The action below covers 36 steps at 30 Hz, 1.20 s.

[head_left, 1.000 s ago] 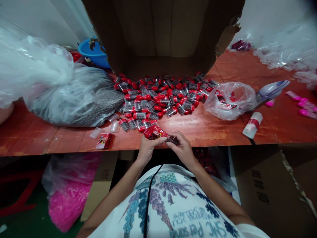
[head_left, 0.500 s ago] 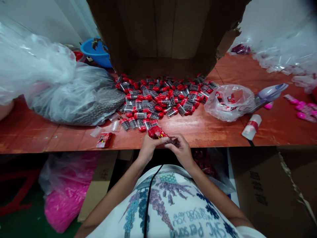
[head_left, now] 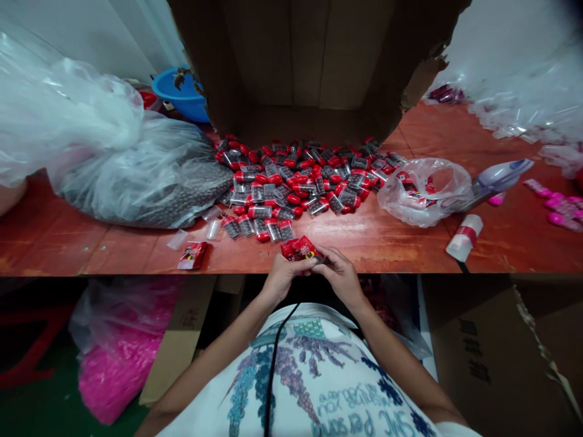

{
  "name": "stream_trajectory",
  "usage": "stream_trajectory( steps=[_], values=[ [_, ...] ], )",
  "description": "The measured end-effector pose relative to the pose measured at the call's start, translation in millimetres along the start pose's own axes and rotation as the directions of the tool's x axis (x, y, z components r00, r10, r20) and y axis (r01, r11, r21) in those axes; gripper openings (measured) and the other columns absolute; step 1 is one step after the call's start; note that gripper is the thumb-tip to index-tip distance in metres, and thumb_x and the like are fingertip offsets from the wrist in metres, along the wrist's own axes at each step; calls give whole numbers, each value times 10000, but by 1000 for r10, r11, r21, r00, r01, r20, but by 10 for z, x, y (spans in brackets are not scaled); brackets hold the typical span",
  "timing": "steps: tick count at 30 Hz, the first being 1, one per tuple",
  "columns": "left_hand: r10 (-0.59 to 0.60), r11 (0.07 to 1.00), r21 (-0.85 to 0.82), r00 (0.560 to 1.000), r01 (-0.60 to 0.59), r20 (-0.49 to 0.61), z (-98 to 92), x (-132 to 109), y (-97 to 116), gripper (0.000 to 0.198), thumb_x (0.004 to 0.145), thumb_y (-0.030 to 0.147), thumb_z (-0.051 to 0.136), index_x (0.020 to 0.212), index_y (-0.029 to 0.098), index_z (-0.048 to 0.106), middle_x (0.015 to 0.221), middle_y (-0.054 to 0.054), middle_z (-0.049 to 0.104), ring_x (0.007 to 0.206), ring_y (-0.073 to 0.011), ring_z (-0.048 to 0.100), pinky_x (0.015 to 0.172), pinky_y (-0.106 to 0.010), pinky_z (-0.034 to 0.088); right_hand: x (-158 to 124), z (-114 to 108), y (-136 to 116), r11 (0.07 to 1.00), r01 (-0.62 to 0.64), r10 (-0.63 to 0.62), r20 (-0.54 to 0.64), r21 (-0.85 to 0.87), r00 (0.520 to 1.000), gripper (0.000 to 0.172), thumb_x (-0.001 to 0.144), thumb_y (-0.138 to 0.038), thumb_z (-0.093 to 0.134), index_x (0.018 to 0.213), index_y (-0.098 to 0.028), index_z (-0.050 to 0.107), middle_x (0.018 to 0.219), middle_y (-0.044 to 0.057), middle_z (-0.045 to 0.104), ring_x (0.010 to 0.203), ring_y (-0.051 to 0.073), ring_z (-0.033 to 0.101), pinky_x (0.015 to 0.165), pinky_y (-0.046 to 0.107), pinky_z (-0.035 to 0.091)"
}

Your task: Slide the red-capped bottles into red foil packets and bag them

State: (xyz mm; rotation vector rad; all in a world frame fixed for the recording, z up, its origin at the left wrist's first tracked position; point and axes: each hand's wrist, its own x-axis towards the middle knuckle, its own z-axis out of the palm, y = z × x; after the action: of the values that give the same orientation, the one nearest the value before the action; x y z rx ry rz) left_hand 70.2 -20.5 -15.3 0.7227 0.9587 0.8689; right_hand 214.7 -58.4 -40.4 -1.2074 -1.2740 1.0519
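Just above the table's front edge, both hands pinch a small red printed packet (head_left: pixel 299 247). My left hand (head_left: pixel 283 276) is closed on its left and lower side, thumb pointing right. My right hand (head_left: pixel 340 274) is closed at its right end, fingertips near my left thumb. The packet's lower part is hidden by the fingers. Beyond the hands lies a heap of small clear containers with red caps (head_left: pixel 291 182) and dark contents, several of them lined up at the near side. A red and white packet (head_left: pixel 193 255) lies on the table to the left.
A large cardboard box (head_left: pixel 310 115) opens towards me behind the heap. At left sits a plastic bag of dark beads (head_left: pixel 155 176). Rightward are a clear bag with red packets (head_left: pixel 423 194), a purple-handled scoop (head_left: pixel 498 176) and a white roll (head_left: pixel 464 238). A blue basin (head_left: pixel 182 100) stands behind.
Both hands have shifted slightly right with the red packet. The packet has turned in the fingers, and the dark part seen by my right fingertips is now mostly covered.
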Motion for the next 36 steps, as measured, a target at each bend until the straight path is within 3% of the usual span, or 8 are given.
stream_trajectory(
  steps=[5, 9, 12, 16, 20, 27, 31, 36],
  values=[
    [-118, 973, -205, 992, 107, -43, -84, 22, 43, 273, 647, 188, 755, 896, 126, 662, 938, -127, 712, 820, -233, 682, 674, -338, 556, -41, -430, 146, 973, -48, -6, -229, -227, 973, 378, 816, -300, 600, 1190, -246, 608, 1117, 70, 618, 1006, 224, 585, 915, 411, 456],
    [-137, 953, -283, 988, 111, -76, -182, 33, 89, 274, 646, 135, 741, 905, 127, 654, 994, -132, 707, 861, -254, 682, 739, -409, 563, -32, -733, 149, 835, -96, -99, -319, -542, 943, 426, 765, -357, 662, 1168, -226, 620, 1108, 100, 597, 1063, 282, 522, 976, 504, 370],
    [-147, 949, -295, 984, 111, -103, -175, 52, 61, 289, 622, 133, 768, 892, 127, 666, 960, -116, 716, 843, -229, 681, 756, -377, 561, 4, -535, 27, 830, -32, -150, -278, -557, 949, 314, 791, -357, 644, 1071, -216, 648, 1063, 101, 591, 1012, 255, 536, 920, 429, 419],
    [-78, 955, -295, 984, 29, -158, -149, 69, -21, 274, 594, 151, 792, 838, 114, 673, 845, -84, 718, 767, -178, 676, 726, -301, 550, 117, 36, -96, 944, -9, -2, -34, -329, 999, 229, 792, -316, 642, 997, -217, 620, 870, 29, 625, 754, 171, 597, 678, 294, 493],
    [7, 968, -243, 976, -61, -217, -261, 18, -43, 274, 586, 178, 804, 824, 117, 683, 776, -50, 707, 679, -139, 658, 666, -255, 531, 250, 319, -101, 942, 53, -17, 110, -333, 994, 279, 844, -211, 544, 1120, -231, 581, 892, 24, 661, 830, 177, 629, 756, 309, 500],
    [23, 968, -230, 953, -97, -303, -497, -74, -13, 320, 540, 144, 824, 828, 99, 694, 744, -56, 712, 655, -156, 663, 632, -252, 528, 371, 410, -74, 831, 299, -158, 317, -469, 935, 430, 866, -91, 397, 1221, -267, 566, 1148, 54, 656, 1044, 201, 607, 906, 364, 477],
    [27, 939, -315, 944, -136, -328, -513, -71, 45, 335, 534, 131, 828, 839, 96, 695, 779, -61, 718, 671, -161, 670, 687, -278, 548, 480, 462, -44, 844, 253, -114, 303, -473, 946, 389, 901, -153, 391, 1237, -278, 543, 1159, 32, 652, 1027, 179, 625, 895, 325, 486],
    [-64, 903, -416, 928, -103, -368, -514, -53, 169, 199, 608, 60, 760, 787, 99, 682, 750, -51, 707, 634, -146, 661, 609, -248, 554, 674, 542, 37, 727, 42, -20, 40, -685, 999, 416, 887, -358, 494, 1257, -170, 509, 1167, 139, 613, 1037, 263, 600, 838, 385, 492]
  ],
)
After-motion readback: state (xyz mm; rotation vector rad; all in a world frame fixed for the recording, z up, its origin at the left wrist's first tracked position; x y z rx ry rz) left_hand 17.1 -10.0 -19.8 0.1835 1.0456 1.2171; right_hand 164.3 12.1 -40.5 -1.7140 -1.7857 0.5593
